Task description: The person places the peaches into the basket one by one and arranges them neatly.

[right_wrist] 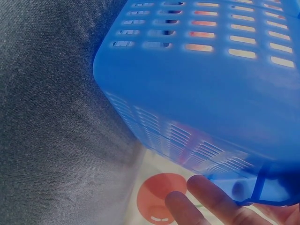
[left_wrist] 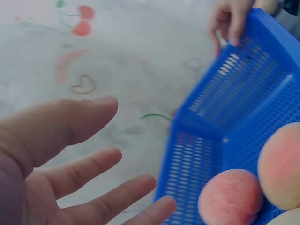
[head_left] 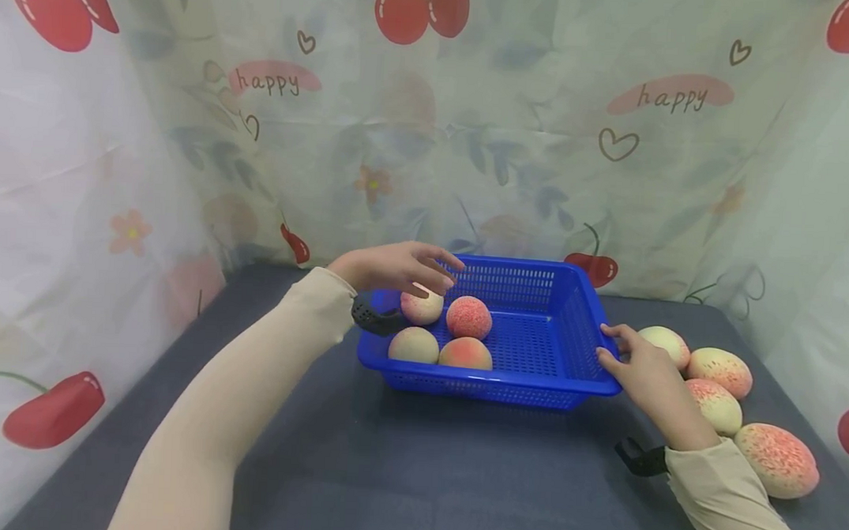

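Note:
A blue slatted basket (head_left: 533, 380) stands on the dark table, with several round peaches, such as a red one (head_left: 469, 317), at its left side. Above these peaches hangs the left hand (head_left: 403, 269), fingers spread and holding nothing; the left wrist view shows its fingers (left_wrist: 89, 168) apart, clear of the basket (left_wrist: 187, 140). The right hand (head_left: 643, 373) grips the basket's right rim, thumb and fingers at the edge. In the right wrist view its fingers (right_wrist: 211, 201) show below the basket wall (right_wrist: 187, 84); their contact there is partly hidden.
Several larger yellow-and-red peaches, one of them large and speckled (head_left: 776, 461), lie on the dark table (head_left: 415, 470) at the right, beside the right forearm. A printed curtain (head_left: 429, 154) with cherries and hearts stands behind the table and along both sides.

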